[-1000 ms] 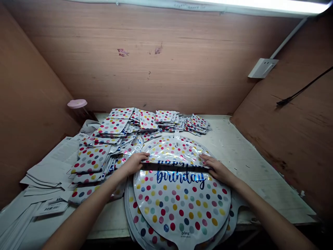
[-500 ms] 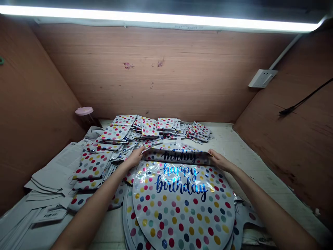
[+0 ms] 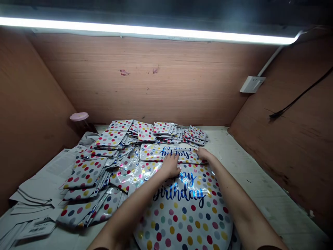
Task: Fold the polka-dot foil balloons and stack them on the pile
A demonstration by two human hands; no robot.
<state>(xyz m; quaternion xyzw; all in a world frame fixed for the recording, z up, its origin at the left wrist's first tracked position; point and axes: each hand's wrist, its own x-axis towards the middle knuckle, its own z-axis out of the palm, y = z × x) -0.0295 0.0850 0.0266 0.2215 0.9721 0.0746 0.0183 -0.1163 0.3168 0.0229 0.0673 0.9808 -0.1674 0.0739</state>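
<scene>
Back panel [image 3: 166, 90]: wood, upright behind tabletop; largest thing in view.
Tabletop [image 3: 257, 180]: pale, bare stretch to the right.
Foil sheet [image 3: 188, 222]: polka-dot, lies flat on tabletop in front of the person, near part cut off by the frame edge; far part turned over. Step in hand, judging by this: folding, with the turned-over part being pressed flat.
Folded packets [image 3: 85, 172]: same dot print, heaped left of the foil sheet and along its far side.
White papers [image 3: 48, 172]: loose, overlapping, far left.
Folded band [image 3: 153, 152]: foil sheet's turned-over strip, far end, lettering upside down. Next move likely calls for an even press along its near edge, ends kept square, so the crease holds; slick foil could spring back.
Left hand [image 3: 170, 167]: on the middle of the folded band, fingers loosely spread, reaching over its near edge; pressing, apparently, no grip seen.
Right hand [image 3: 205, 155]: at band's right end, fingers bent onto the corner; can't tell if pinching or just resting.
Pink lid [image 3: 79, 116]: on container, back left corner.
Lettering [image 3: 179, 192]: blue, partly covered by left hand and forearm.
</scene>
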